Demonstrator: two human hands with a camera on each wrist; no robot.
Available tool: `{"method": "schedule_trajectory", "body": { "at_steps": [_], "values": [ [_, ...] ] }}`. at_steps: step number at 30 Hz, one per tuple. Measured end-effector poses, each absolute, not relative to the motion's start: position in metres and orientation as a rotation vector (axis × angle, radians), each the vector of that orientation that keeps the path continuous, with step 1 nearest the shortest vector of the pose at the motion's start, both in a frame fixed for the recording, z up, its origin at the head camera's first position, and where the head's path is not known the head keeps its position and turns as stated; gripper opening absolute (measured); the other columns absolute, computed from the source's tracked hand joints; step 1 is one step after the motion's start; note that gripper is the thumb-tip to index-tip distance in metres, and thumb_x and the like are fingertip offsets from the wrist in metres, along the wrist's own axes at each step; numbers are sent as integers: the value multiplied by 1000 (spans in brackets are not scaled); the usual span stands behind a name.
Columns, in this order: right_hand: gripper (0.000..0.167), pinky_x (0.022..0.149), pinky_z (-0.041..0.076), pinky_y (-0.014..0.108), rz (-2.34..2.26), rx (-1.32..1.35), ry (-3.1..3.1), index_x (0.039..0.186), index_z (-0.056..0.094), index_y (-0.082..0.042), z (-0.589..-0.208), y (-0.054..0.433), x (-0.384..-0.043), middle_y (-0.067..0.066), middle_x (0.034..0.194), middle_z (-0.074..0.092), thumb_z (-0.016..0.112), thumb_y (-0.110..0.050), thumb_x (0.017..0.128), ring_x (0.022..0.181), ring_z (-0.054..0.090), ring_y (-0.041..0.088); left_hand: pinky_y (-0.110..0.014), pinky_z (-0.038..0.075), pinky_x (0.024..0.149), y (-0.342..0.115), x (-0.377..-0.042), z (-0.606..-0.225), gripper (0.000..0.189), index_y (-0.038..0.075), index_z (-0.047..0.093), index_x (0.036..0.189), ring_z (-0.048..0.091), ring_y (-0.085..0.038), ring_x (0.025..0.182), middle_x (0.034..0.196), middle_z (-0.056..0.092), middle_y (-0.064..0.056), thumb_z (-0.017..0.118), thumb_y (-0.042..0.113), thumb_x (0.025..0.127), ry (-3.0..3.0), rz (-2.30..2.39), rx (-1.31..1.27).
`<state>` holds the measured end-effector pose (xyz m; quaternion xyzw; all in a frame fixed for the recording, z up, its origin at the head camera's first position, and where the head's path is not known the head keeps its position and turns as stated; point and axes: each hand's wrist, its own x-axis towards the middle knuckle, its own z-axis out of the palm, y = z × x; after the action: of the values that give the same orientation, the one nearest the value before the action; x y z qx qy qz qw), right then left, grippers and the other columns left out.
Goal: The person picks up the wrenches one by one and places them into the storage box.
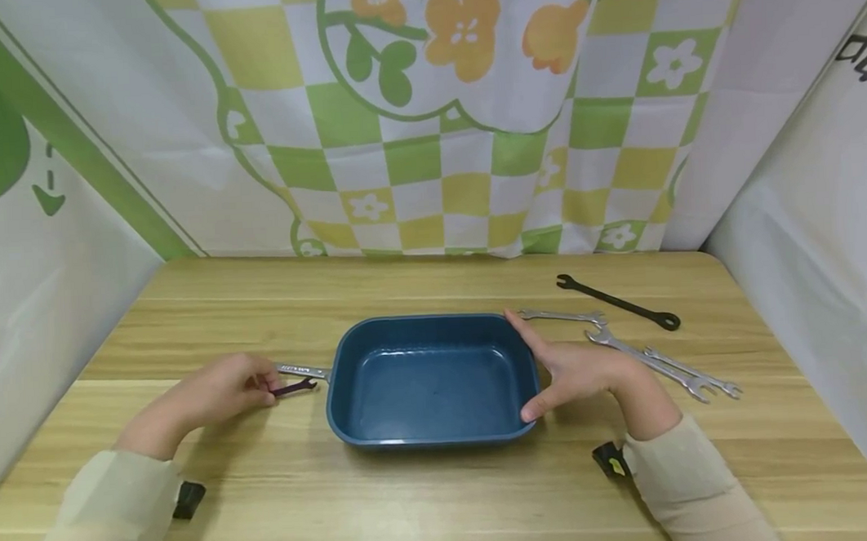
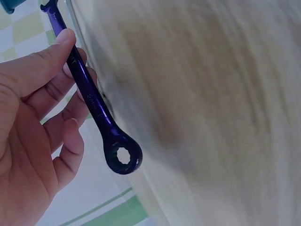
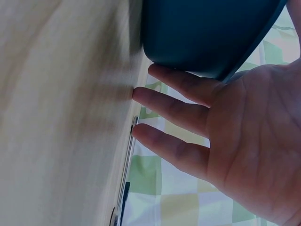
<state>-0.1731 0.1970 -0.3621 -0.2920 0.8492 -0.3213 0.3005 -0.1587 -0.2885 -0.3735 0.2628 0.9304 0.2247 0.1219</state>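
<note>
My left hand pinches a small purple combination wrench between thumb and fingers, left of the blue bin. In the left wrist view its ring end hangs below the fingers; its open end points toward the bin in the head view. My right hand is spread along the right end of the blue rectangular bin, its thumb over the rim near the front corner and a finger at the back corner. In the right wrist view its straight fingers reach down beside the bin's wall. The bin holds nothing.
A silver wrench lies left of the bin, its end right at the bin's wall. Several wrenches lie right of the bin: a black one farthest back and silver ones nearer my right forearm. Fabric walls enclose the wooden table.
</note>
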Motion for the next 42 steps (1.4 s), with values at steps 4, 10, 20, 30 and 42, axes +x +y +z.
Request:
{"method": "schedule_trajectory", "body": {
  "at_steps": [4, 10, 20, 30, 42],
  "values": [
    [133, 118, 24, 59, -848, -774, 2255, 154, -28, -23, -362, 197, -173, 18, 165, -15, 82, -40, 81, 150, 18, 43, -24, 49, 67, -289, -157, -368, 11, 15, 68, 84, 56, -1, 76, 83, 65, 9, 72, 4, 87, 2737, 641, 784],
    [133, 119, 22, 60, -852, -769, 2256, 154, -28, -23, -362, 198, -173, 17, 165, -16, 82, -39, 81, 152, 11, 42, -23, 45, 63, -284, -153, -356, 11, 12, 68, 84, 53, -2, 72, 80, 63, 10, 71, 2, 87, 2746, 602, 784],
    [135, 119, 22, 60, -851, -759, 2267, 154, -27, -23, -363, 197, -173, 16, 166, -15, 83, -39, 80, 152, 12, 41, -24, 50, 67, -273, -146, -333, 9, 12, 69, 89, 55, -1, 76, 85, 65, 10, 73, 4, 86, 2816, 619, 846],
    [134, 119, 22, 58, -847, -741, 2261, 154, -28, -27, -362, 197, -172, 15, 165, -16, 83, -38, 80, 152, 14, 40, -27, 51, 71, -259, -139, -314, 15, 22, 68, 86, 55, -1, 79, 83, 63, 17, 76, 10, 86, 2868, 670, 934],
    [133, 118, 25, 59, -855, -756, 2250, 154, -28, -25, -362, 197, -173, 17, 165, -16, 82, -40, 81, 149, 23, 41, -23, 50, 67, -217, -141, -301, 11, 19, 71, 90, 55, 2, 77, 82, 63, 17, 76, 10, 86, 2857, 700, 1165]
  ]
}}
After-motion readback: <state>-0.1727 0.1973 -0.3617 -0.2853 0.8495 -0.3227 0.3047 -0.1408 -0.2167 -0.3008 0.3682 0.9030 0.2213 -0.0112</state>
